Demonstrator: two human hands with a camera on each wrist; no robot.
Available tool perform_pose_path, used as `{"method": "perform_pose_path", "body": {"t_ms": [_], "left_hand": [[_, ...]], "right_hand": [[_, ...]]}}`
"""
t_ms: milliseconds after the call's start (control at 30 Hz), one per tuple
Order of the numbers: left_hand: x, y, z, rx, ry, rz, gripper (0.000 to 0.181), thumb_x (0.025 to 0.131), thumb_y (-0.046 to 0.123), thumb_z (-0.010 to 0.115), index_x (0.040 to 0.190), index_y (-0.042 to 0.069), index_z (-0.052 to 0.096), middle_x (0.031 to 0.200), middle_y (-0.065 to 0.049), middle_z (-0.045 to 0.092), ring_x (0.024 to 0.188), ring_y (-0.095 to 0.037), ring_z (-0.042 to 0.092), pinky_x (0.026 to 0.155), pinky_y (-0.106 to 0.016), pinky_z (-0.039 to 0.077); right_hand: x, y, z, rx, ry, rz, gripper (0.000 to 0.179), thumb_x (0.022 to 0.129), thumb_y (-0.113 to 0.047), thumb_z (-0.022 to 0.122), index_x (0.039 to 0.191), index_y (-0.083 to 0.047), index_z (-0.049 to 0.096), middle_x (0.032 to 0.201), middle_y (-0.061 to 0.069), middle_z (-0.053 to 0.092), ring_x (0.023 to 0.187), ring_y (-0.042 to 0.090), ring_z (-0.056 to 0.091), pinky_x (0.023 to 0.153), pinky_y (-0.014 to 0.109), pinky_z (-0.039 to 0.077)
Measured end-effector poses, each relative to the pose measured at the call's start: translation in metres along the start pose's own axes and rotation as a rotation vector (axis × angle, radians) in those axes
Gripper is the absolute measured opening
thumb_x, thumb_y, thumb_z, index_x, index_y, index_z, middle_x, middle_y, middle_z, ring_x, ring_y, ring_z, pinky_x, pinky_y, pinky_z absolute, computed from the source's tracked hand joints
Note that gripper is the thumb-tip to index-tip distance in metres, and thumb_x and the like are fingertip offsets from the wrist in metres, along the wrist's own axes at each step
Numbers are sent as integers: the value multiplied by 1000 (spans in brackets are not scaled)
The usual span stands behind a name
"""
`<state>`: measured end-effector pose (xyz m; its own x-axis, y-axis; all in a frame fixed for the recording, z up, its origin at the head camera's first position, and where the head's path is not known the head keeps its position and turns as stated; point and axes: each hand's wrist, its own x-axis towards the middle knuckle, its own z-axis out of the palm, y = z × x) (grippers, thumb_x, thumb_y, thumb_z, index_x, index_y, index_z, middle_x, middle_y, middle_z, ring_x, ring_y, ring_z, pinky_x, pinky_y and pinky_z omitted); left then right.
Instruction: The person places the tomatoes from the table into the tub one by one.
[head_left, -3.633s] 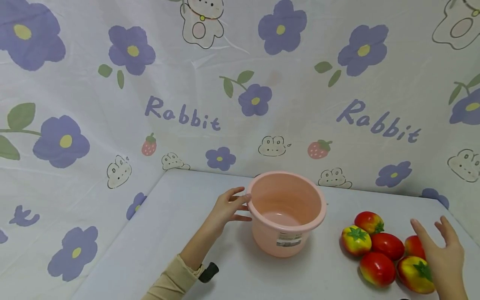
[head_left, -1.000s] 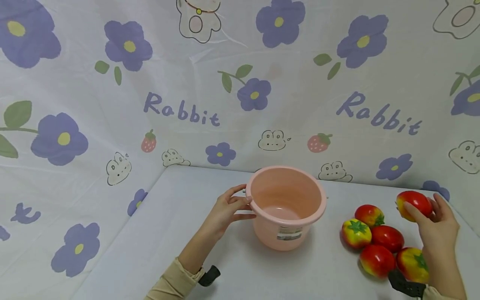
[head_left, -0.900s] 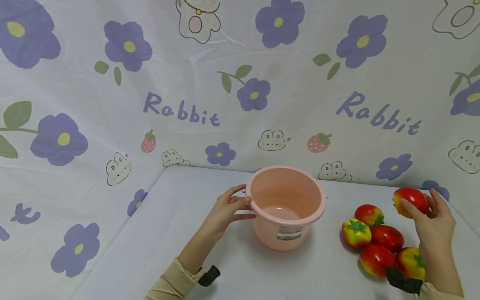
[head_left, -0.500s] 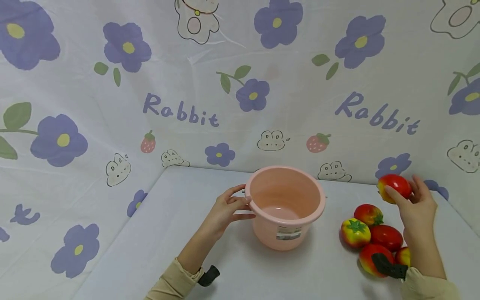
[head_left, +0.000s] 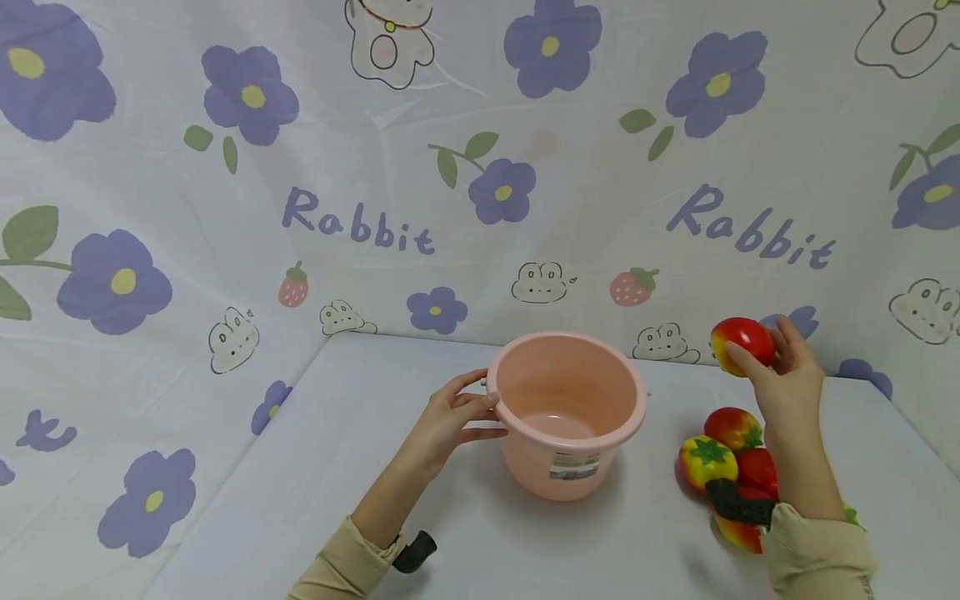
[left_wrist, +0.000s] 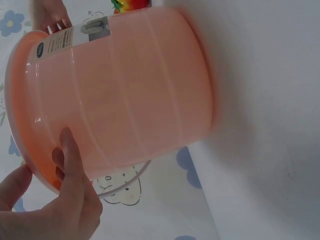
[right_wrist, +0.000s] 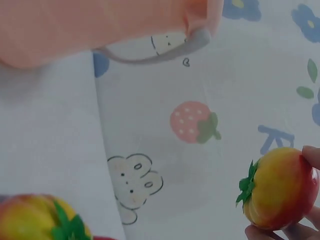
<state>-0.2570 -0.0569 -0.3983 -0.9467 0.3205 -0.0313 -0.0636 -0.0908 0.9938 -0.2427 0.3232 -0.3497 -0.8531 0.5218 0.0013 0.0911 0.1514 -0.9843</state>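
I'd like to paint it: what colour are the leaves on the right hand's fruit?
Green. The leaves on the fruit show best in the right wrist view.

A smooth, pale counter [head_left: 285, 500] carries a pink bucket [head_left: 517, 462], which stands upright on it and casts a soft shadow. To the right of the bucket, just beside it, lies a cluster of red and yellow fruits [head_left: 707, 463], some showing green leafy tops, huddled together and partly hidden.
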Motion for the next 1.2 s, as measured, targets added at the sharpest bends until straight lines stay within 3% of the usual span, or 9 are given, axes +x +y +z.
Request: {"method": "perform_pose_path", "body": {"t_ms": [500, 933, 1200], "left_hand": [[0, -1, -1, -5, -6, -1, 55, 94, 17, 64, 144, 14, 43, 101, -5, 67, 88, -14, 70, 89, -46, 59], [0, 0, 0, 14, 9, -1, 54, 94, 18, 64, 144, 15, 44, 103, -8, 68, 89, -15, 70, 88, -45, 59], [2, -1, -1, 4, -6, 2, 54, 94, 17, 64, 144, 14, 43, 101, -6, 67, 89, -15, 70, 89, -46, 59]], "right_hand": [[-14, -30, 42, -42, -49, -104, 76, 95, -28, 62, 154, -40, 17, 163, -5, 25, 151, 24, 25, 120, 43, 31], [-27, -43, 72, 5, -162, -242, 76, 95, -25, 63, 156, -33, 19, 162, 4, 28, 148, 29, 30, 117, 44, 35], [-32, -54, 90, 7, -190, -279, 77, 93, -25, 66, 155, -31, 22, 159, 3, 34, 146, 26, 34, 116, 44, 37]]}}
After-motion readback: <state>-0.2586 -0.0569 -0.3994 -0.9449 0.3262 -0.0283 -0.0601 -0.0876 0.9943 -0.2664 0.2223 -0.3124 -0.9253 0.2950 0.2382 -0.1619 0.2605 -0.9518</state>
